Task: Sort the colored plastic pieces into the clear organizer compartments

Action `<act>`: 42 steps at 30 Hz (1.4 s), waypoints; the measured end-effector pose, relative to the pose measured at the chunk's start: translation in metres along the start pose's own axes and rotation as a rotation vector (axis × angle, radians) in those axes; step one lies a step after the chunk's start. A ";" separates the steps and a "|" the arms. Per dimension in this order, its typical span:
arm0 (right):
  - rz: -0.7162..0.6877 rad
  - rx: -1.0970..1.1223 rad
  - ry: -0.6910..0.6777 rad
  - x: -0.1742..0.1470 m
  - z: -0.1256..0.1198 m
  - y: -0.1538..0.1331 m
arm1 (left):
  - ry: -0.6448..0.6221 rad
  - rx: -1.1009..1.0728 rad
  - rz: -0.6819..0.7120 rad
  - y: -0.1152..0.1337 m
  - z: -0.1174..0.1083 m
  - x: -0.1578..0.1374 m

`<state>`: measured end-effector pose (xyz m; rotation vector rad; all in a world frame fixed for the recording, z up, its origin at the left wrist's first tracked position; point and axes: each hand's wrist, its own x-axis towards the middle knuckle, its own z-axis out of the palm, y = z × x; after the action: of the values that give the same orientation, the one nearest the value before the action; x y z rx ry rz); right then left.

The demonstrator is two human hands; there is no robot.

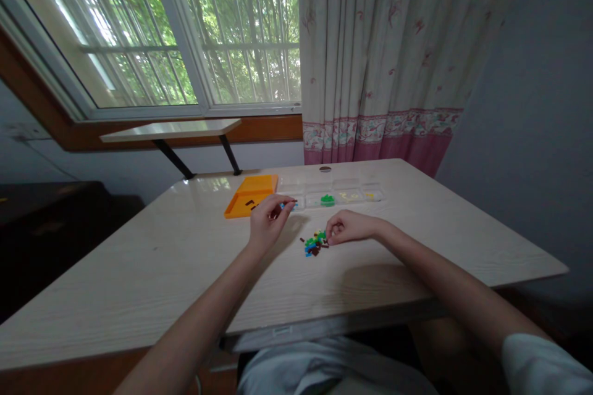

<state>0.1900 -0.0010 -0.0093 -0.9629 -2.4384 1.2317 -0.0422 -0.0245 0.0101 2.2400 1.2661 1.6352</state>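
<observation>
My left hand is raised just in front of an open orange box, thumb and forefinger pinched on a small dark brown brick. A few brown bricks lie in the orange box, partly hidden by that hand. My right hand rests at the right side of a pile of small bricks, blue, green, yellow and brown. Its fingers are closed together at the edge of the pile; whatever they hold is too small to make out.
Behind the hands stand open clear plastic boxes. Green bricks lie in one, pale and yellow pieces in others, blue ones behind my left hand. A raised shelf on dark legs stands at the table's back left. A dark oval marks the back edge.
</observation>
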 end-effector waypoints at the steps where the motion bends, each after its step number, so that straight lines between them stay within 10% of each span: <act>1: -0.004 0.011 -0.001 0.000 0.000 0.000 | -0.002 0.011 -0.003 -0.001 0.000 0.000; 18: 0.035 0.175 0.012 0.001 0.000 0.011 | -0.008 0.557 -0.291 -0.095 -0.024 0.005; 31: -0.098 0.101 0.479 0.015 0.013 0.004 | -0.521 0.023 0.009 -0.019 0.018 -0.009; 42: -0.273 -0.159 0.643 0.016 0.029 -0.006 | -0.474 -0.240 -0.193 -0.015 0.031 -0.012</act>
<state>0.1610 -0.0108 -0.0234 -0.8561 -2.0686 0.5294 -0.0261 -0.0112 -0.0198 2.1052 1.0568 1.0395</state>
